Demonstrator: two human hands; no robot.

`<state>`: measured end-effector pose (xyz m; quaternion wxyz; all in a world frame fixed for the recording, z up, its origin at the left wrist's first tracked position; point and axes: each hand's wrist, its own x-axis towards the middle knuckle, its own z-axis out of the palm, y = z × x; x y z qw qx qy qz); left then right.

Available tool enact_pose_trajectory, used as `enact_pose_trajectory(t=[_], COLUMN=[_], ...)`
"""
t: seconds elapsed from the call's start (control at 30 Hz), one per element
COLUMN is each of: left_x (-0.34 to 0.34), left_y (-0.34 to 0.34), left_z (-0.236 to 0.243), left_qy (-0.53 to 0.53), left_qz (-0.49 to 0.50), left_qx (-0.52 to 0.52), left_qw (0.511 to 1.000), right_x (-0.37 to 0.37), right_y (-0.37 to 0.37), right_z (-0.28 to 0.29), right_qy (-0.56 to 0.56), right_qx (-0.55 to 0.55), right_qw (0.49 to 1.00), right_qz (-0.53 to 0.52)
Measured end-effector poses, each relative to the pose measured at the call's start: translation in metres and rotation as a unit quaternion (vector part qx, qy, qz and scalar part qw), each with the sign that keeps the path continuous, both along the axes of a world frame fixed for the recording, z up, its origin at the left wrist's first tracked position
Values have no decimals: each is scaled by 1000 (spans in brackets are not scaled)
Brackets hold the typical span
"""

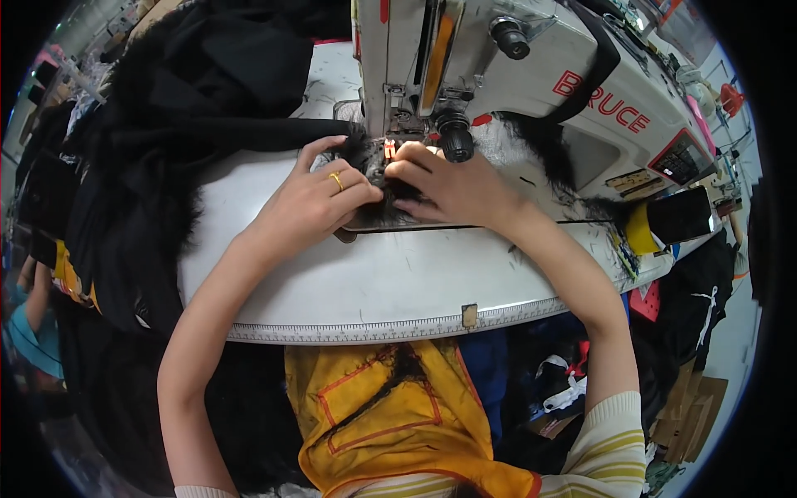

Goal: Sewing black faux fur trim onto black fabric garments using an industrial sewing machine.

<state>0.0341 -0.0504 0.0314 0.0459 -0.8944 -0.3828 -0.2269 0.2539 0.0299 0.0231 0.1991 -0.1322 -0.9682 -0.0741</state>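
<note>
A white sewing machine (531, 91) stands over the table, its lit needle area (388, 149) between my two hands. Black fabric with a furry edge (166, 141) runs in from the left and passes under the presser foot. My left hand (311, 199), with a gold ring on one finger, is closed on the fabric just left of the foot. On the other side, my right hand (461, 187) has its fingers bent and pressed together at the fabric close to the needle. The fingertips partly hide the fabric between them.
A measuring tape (357, 334) runs along the table's (332, 282) front edge. At the right lie a phone-like black slab (681, 217), a yellow holder (639, 228) and black fuzz (548, 158). My yellow apron (374, 415) hangs below. Another person's arm (37, 307) shows far left.
</note>
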Motion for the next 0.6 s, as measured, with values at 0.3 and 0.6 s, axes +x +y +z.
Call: enact_pose_trajectory(t=[0.3,0.6], left_x=[-6,-20], left_y=[11,36], left_z=[-3,-14], left_qy=[32,97], left_qz=[65,9], left_qx=[63,172], left_qw=[995,980], right_x=[6,14], right_y=[29,31], right_z=[-10,-14], right_qy=[-55,-44], right_qx=[24,72], right_qw=[998,996], right_qz=[9,15])
